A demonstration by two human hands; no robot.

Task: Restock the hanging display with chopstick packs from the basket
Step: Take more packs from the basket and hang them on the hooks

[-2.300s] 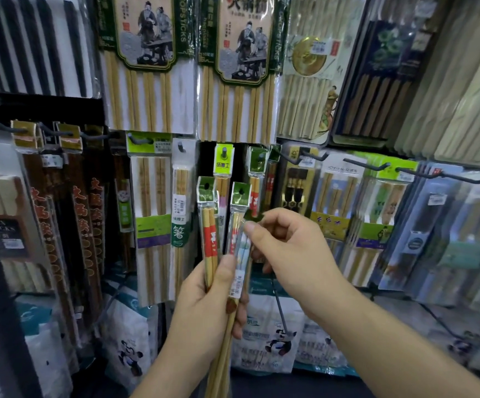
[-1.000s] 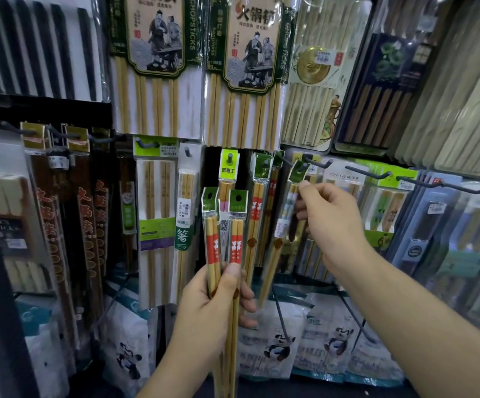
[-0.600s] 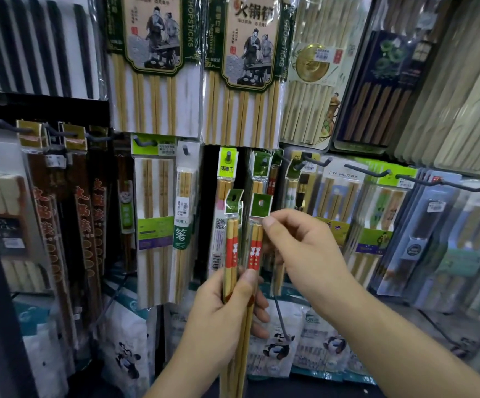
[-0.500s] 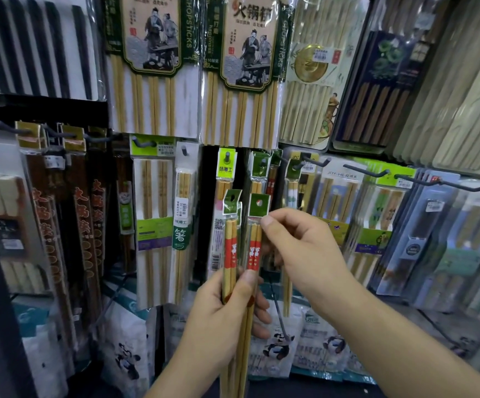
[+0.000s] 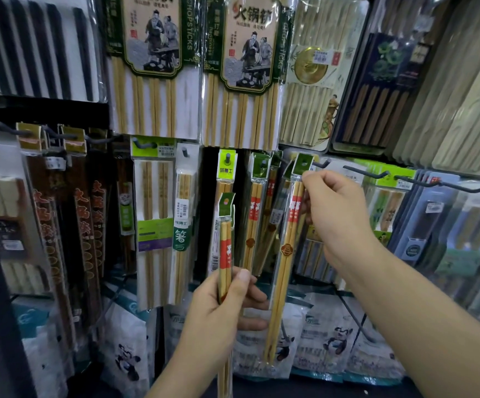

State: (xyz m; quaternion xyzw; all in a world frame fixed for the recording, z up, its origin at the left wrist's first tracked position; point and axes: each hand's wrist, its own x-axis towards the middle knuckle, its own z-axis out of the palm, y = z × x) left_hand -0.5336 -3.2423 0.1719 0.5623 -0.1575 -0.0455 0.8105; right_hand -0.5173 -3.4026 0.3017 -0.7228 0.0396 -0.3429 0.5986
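Nearest, the left hand [image 5: 218, 308] grips a slim clear-sleeved pack of red-banded bamboo chopsticks [image 5: 225, 242] upright. Its thumb is pressed across the front and its fingers are curled behind. Just right and farther in, the right hand [image 5: 337, 216] has its fingers bunched together, pinching a second clear pack of red-banded chopsticks [image 5: 289, 248] just under its green cardboard header [image 5: 304, 162]. This pack hangs tilted, its lower end angled toward the left hand. The header sits right at the tip of a dark metal display peg [image 5: 324, 164] (whether the hole is already over the tip I cannot tell). The step in hand looks like hanging this pack. Next, the hole must meet the upturned tip and slide back, as with the matching hung packs [image 5: 256, 208] to the left. Farthest, large flat packs of pale bamboo chopsticks [image 5: 152, 104] fill the upper row. The basket is out of view.
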